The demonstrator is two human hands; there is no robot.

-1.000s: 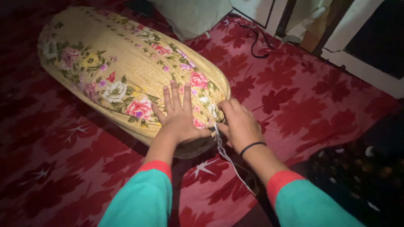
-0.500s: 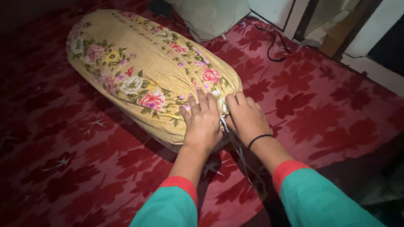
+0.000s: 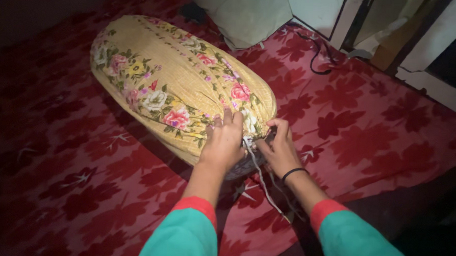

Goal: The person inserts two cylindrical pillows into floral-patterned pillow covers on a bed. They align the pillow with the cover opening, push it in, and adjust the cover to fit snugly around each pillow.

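A long yellow bolster pillow [image 3: 174,75] with a flower print lies on a red leaf-patterned sheet [image 3: 354,122]. My left hand [image 3: 223,143] presses flat on the gathered near end of its cover, fingers together. My right hand [image 3: 279,149] is beside it at the cover's mouth, fingers pinched on a white drawstring [image 3: 259,174]. The string runs from the gathered opening down toward me over the sheet. A black band circles my right wrist. Both sleeves are teal with red cuffs.
A pale grey-green cushion [image 3: 247,15] sits beyond the bolster at the top. A black cable [image 3: 319,50] lies on the sheet near white furniture [image 3: 432,64] at the upper right. The lower right corner is dark.
My left hand slid from lying spread on the bolster's side to its gathered end. My right hand shifted down at the opening, and the string now hangs taut from it.
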